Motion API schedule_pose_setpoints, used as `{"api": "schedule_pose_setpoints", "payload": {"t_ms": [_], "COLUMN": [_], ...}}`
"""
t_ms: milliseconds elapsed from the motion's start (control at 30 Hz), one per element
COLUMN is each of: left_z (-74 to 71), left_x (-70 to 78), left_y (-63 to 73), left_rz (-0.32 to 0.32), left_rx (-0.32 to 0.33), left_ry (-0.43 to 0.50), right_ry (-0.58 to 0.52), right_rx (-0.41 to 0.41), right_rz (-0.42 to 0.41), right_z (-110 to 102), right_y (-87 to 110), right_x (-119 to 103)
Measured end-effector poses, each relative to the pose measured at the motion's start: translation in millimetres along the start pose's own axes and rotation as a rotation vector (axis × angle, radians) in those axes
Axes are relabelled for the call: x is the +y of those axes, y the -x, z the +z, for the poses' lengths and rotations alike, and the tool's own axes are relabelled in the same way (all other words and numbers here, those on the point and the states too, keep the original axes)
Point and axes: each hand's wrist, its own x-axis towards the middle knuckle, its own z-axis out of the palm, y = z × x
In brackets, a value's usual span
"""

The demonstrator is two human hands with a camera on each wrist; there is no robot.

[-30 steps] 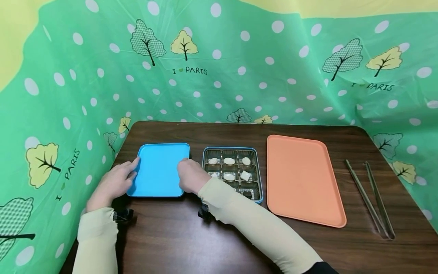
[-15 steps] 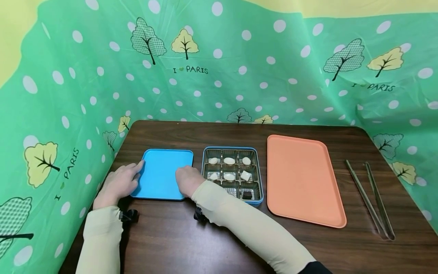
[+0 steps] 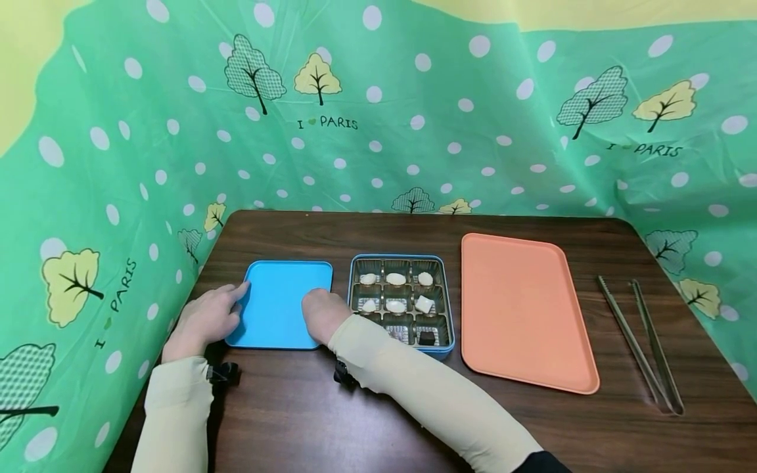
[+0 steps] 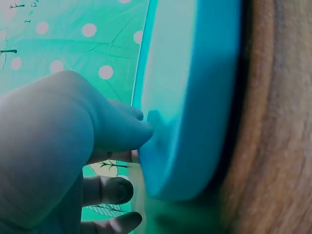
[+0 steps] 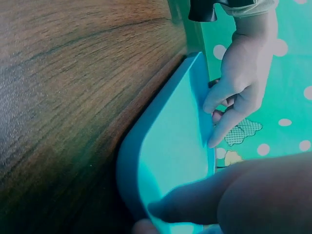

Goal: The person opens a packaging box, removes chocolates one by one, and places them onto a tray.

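A shallow blue tray (image 3: 275,305) with a raised rim lies on the left of the table. At its left side my left hand (image 3: 204,322) pinches the rim; the left wrist view shows the thumb (image 4: 124,126) inside the rim and other fingers outside it. My right hand (image 3: 324,315) grips the right side near the front corner. There the right wrist view has a thumb (image 5: 187,202) on the inner face and a fingertip (image 5: 145,227) at the outer edge. The fingers of the right hand are hidden from the head camera.
Right of the tray stands a blue-rimmed box (image 3: 451,315) with a divided insert, partly behind the right sleeve. It holds several white pieces (image 3: 396,279) and one dark block (image 3: 426,337). Farther right are an orange tray (image 3: 526,309) and metal tongs (image 3: 641,351). Patterned green cloth surrounds the table.
The blue tray has shifted slightly right and toward the front edge, with both hands on it. Most of this happened in the first half second; the box, orange tray and tongs stayed put.
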Motion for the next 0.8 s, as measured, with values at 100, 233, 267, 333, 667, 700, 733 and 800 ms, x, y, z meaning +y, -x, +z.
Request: {"api": "schedule_pose_setpoints", "payload": {"t_ms": [100, 233, 267, 333, 667, 700, 733, 800], "left_z": [-1.7, -5.0, -5.7, -6.5, -0.1, 1.6, 3.4, 6.8], "left_x": [0.5, 3.2, 4.7, 9.5, 50.7, 56.2, 62.1, 74.8], "left_y": [3.1, 9.1, 10.1, 10.9, -1.2, -3.1, -5.1, -8.5], "left_rz": [0.002, 0.042, 0.058, 0.094, 0.231, 0.247, 0.263, 0.288], "left_rx": [0.013, 0.126, 0.173, 0.261, 0.356, 0.340, 0.320, 0.278], "left_ry": [0.004, 0.010, 0.020, 0.069, 0.326, 0.349, 0.372, 0.405], "right_ry": [0.053, 0.101, 0.108, 0.096, -0.089, -0.103, -0.115, -0.130], "right_rx": [0.058, 0.184, 0.216, 0.264, 0.335, 0.341, 0.347, 0.359], "right_rz": [-0.038, -0.071, -0.078, -0.096, -0.240, -0.250, -0.259, -0.267], "right_z": [-0.9, -5.3, -7.6, -12.9, -38.3, -39.1, -39.5, -40.0], "right_y": [4.4, 11.8, 13.7, 17.7, 41.9, 44.4, 47.2, 53.2], "right_x": [-1.1, -0.2, 0.8, 4.3, 41.8, 47.3, 53.1, 65.2]}}
